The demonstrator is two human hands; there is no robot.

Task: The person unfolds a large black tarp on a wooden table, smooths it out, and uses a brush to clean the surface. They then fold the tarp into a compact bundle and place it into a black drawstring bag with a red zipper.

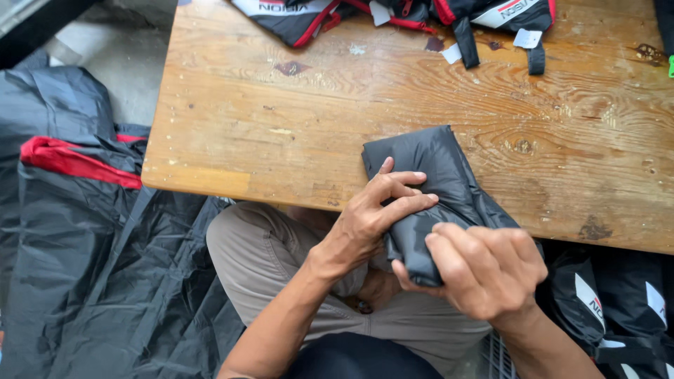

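Here, both hands (pixel 428 245) gripping folded black fabric (pixel 428 165)

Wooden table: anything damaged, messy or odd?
The wooden table is worn: dark stains, chipped spots and white flecks, mostly near the far edge. Both hands, left hand and right hand, grip the folded black garment, which overhangs the near edge. Nothing spilled.

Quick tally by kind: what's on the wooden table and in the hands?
Folded black fabric bundle, held by left hand and right hand: 1
Black-red-white garments at far edge of table: 2
Total: 3
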